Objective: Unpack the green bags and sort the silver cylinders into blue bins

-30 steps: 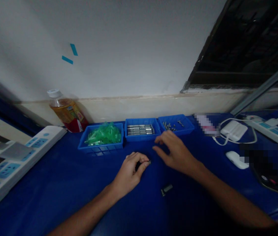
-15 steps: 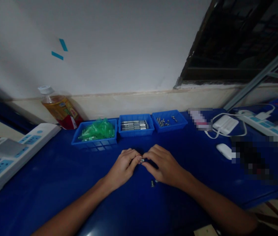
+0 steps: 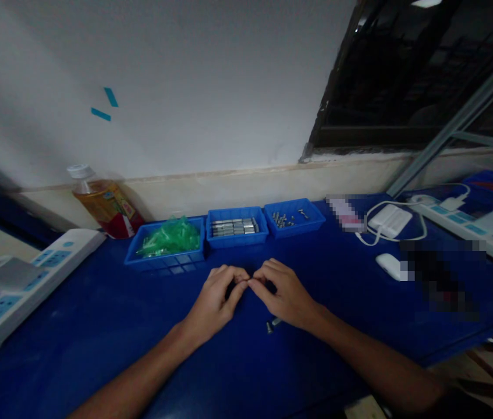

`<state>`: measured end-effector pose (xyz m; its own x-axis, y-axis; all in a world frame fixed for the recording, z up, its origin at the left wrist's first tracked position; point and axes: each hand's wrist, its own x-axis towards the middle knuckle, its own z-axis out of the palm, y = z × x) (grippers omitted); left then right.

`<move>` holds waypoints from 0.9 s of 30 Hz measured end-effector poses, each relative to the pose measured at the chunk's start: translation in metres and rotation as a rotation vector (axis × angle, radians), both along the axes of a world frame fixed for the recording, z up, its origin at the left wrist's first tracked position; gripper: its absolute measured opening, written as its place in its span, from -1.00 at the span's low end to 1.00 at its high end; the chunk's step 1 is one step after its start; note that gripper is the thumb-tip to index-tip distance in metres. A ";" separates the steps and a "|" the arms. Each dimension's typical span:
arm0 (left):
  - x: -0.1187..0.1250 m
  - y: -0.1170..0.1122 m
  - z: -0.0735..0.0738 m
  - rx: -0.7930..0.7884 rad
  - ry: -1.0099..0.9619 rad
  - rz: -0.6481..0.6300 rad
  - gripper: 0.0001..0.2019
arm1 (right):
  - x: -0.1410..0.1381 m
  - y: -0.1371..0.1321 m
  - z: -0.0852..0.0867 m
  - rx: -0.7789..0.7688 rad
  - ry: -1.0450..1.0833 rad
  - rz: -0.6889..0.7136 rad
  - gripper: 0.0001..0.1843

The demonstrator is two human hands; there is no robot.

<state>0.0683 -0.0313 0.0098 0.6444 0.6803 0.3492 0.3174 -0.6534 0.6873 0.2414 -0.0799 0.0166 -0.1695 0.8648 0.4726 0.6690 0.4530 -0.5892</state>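
Left hand [image 3: 215, 295] and right hand [image 3: 283, 294] meet tip to tip just above the table [image 3: 211, 372], palms arched, thumbs and index fingers bunched at one spot. The fingers hide whatever lies there; cannot tell whether either pinch is closed on a small part.

Short metal piece [image 3: 269, 327] lies on the tabletop just below the right hand; second metal piece [image 3: 276, 320] lies beside it, partly covered by that hand. Whether the two are joined: cannot tell.

Technique (judgement): the posture suggests fine two-handed fingertip work. Best done with both hands on one axis, a light pinch, small turns, no force if something binds. Staying low limits how far a dropped part rolls; the right wrist should keep off the loose pieces.

Beyond the hands, left to right: blue tray [image 3: 163, 259] with green plastic [image 3: 171, 235]; middle tray [image 3: 237, 239] with rows of metal bars [image 3: 235, 227]; third tray [image 3: 301, 229] with small metal fittings [image 3: 280, 220].

Writing: bottle [image 3: 109, 206] carries a yellow and red label, print too small to read. No brand legible on left power strip [image 3: 65, 240], right power strip [image 3: 460, 220] or charger [image 3: 390, 221]. Two items at right are pixelated. Blue tape strips [image 3: 100, 114] on the wall show no lettering.
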 end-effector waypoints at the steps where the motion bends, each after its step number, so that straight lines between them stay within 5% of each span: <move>1: 0.000 0.000 0.000 -0.012 0.000 0.006 -0.89 | 0.001 0.000 -0.001 -0.005 -0.002 -0.006 -0.83; 13: 0.000 -0.001 0.003 -0.054 0.065 -0.013 -0.82 | 0.018 0.008 0.006 0.106 -0.242 -0.006 -0.94; 19: 0.005 -0.034 0.016 0.228 0.300 -0.370 -0.70 | 0.083 0.059 0.008 0.232 -0.307 -0.536 -0.81; 22: 0.009 -0.041 0.014 0.217 0.384 -0.416 -0.77 | 0.099 0.066 0.003 0.241 -0.350 -0.679 -0.66; 27: 0.009 -0.027 0.005 0.120 0.287 -0.325 -0.73 | 0.077 0.041 0.000 0.234 -0.250 -0.459 -0.77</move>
